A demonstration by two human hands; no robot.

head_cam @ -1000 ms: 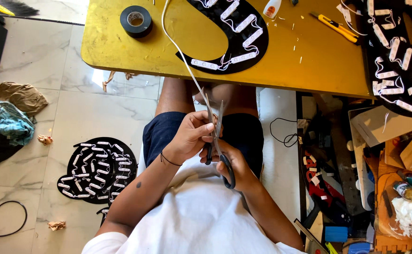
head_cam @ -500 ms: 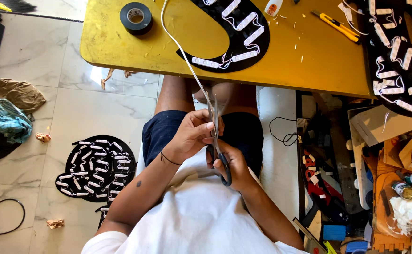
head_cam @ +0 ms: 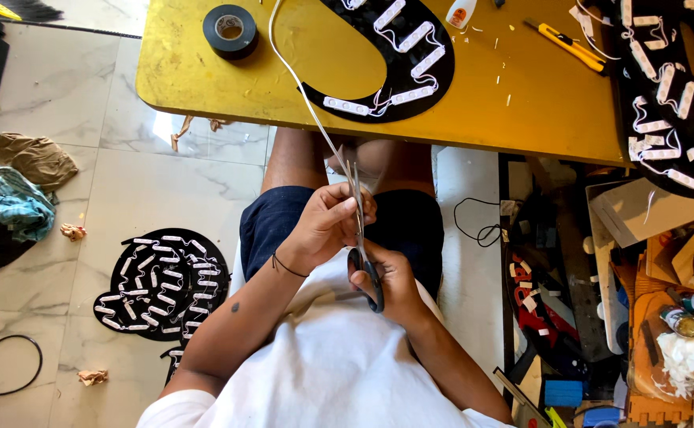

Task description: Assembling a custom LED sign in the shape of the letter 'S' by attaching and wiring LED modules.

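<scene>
Scissors (head_cam: 360, 238) upright over the lap, right hand (head_cam: 387, 281) closed through the black handles, blades pointing up along a thin white wire (head_cam: 303, 95). Left hand (head_cam: 327, 226) pinches that wire just beside the blades; it runs up over the yellow table's (head_cam: 204, 79) edge, past the black tape roll (head_cam: 230, 30).

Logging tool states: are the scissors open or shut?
Nearly shut: the scissors' blades lie together along the white wire, held by the right hand.

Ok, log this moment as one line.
left hand: pinching white wire | right hand: gripping scissors at wire | yellow table ahead
</scene>
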